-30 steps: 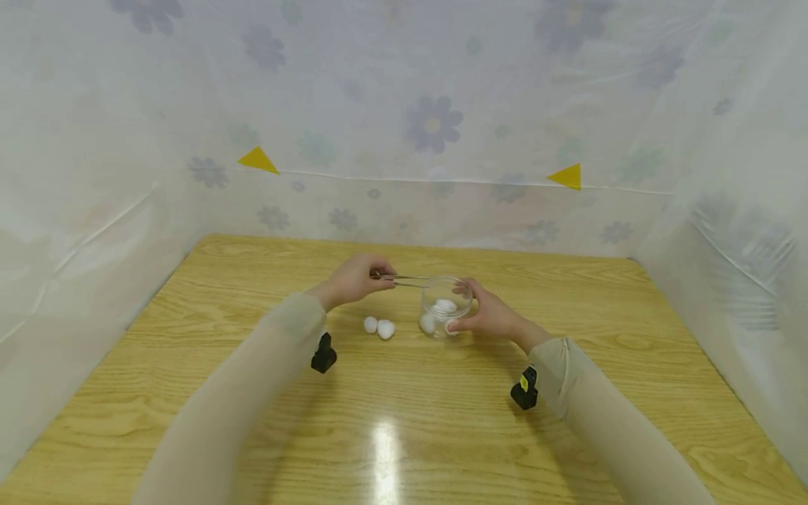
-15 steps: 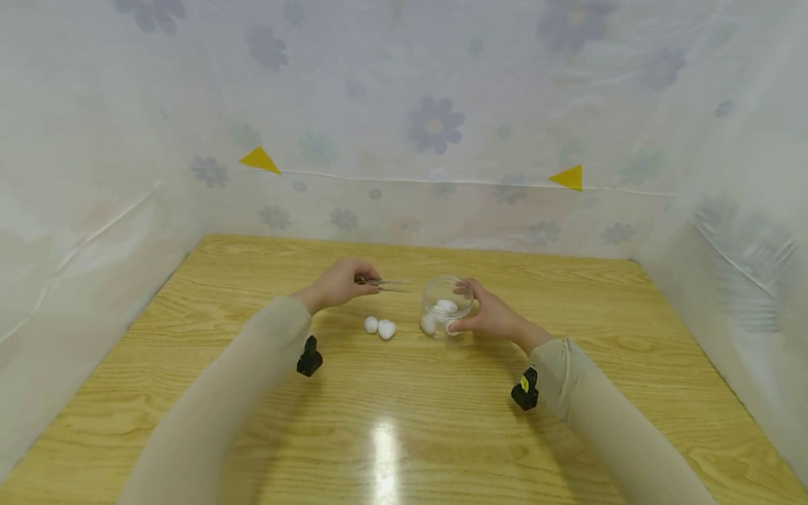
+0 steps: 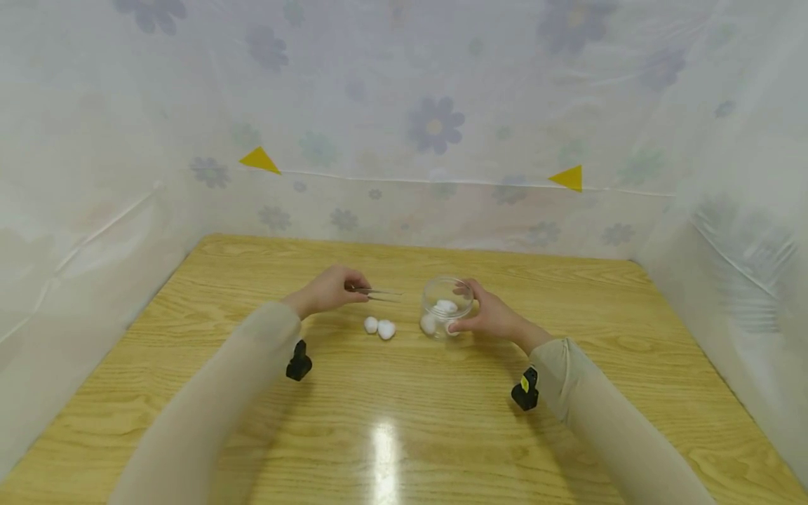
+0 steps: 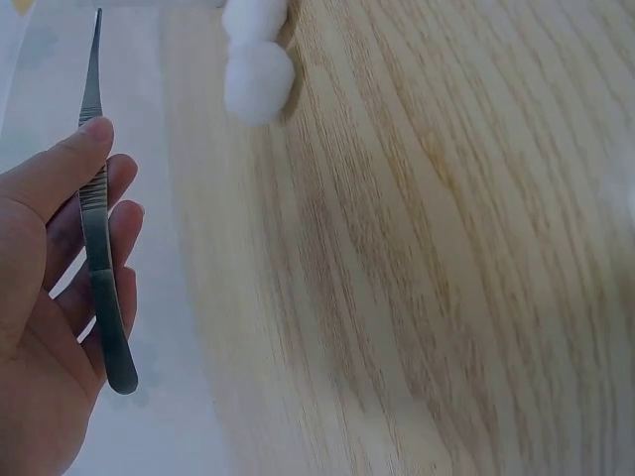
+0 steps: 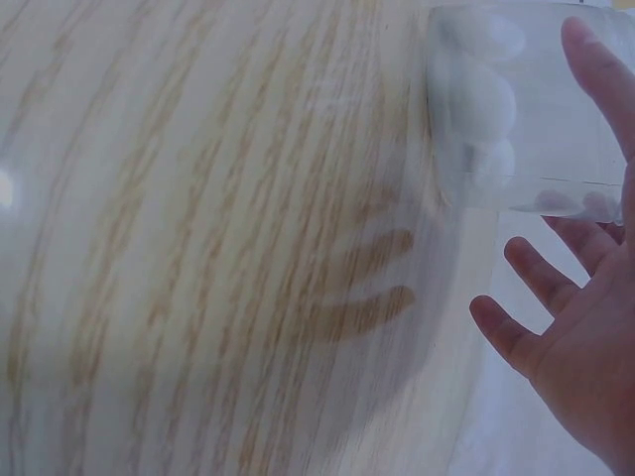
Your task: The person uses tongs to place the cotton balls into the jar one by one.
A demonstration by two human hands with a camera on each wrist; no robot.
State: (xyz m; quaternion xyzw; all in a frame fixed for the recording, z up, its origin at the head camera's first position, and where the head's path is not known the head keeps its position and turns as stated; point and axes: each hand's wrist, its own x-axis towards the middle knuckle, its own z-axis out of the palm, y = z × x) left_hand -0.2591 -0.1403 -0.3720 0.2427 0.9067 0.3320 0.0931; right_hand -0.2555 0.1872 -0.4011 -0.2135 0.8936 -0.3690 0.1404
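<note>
My left hand [image 3: 328,289] pinches metal tweezers [image 3: 377,294] between thumb and fingers; their tips point right and hold nothing. In the left wrist view the tweezers [image 4: 96,198] lie along my left hand [image 4: 50,297], with two white cotton balls [image 4: 256,69] beyond them. Those cotton balls [image 3: 379,327] lie on the wooden table [image 3: 404,421] just below the tweezers' tips. My right hand [image 3: 489,314] grips a small clear jar [image 3: 445,306] with several cotton balls inside. The right wrist view shows the jar [image 5: 516,109] held by thumb and fingers of my right hand [image 5: 585,347].
Translucent flowered plastic sheeting [image 3: 435,126] walls the table on the left, back and right. Two yellow triangles [image 3: 257,160] mark the back wall. Black wrist cameras [image 3: 299,361] hang under both sleeves.
My left hand has drawn the tweezers back from the jar's rim, leftward and slightly down toward the loose cotton balls. The right hand and jar have stayed in place.
</note>
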